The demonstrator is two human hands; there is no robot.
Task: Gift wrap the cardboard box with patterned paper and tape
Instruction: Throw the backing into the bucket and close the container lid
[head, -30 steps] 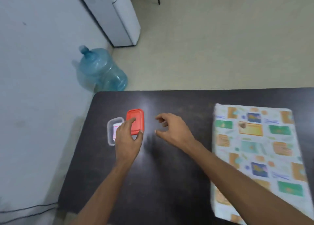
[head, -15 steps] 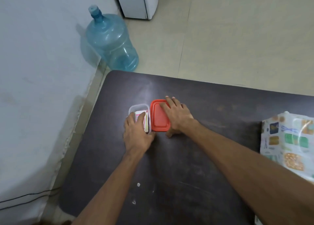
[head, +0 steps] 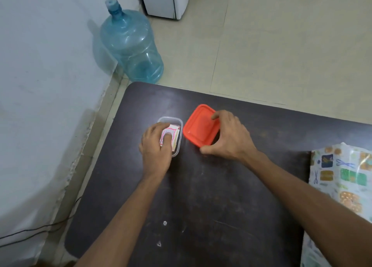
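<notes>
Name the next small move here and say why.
Probably draw the left hand out of the clear container: its fingers rest on the paper pieces inside, while the right hand grips the red lid beside it, seemingly ready to close it.

"What's underfoot?"

"Pale beige floor tiles with thin seams."

"And on the left?"

"A whitish wall, its paint rough and flaking along the bottom. A black cable trails at its foot."

"Any furniture?"

"A dark, scuffed table with a rounded corner stands near the wall. Beyond it a blue jug stands upright against the wall. Behind that is a white cabinet, cut off at the top."

"Light?"

"Soft and even. The jug casts a faint shadow on the wall."
</notes>
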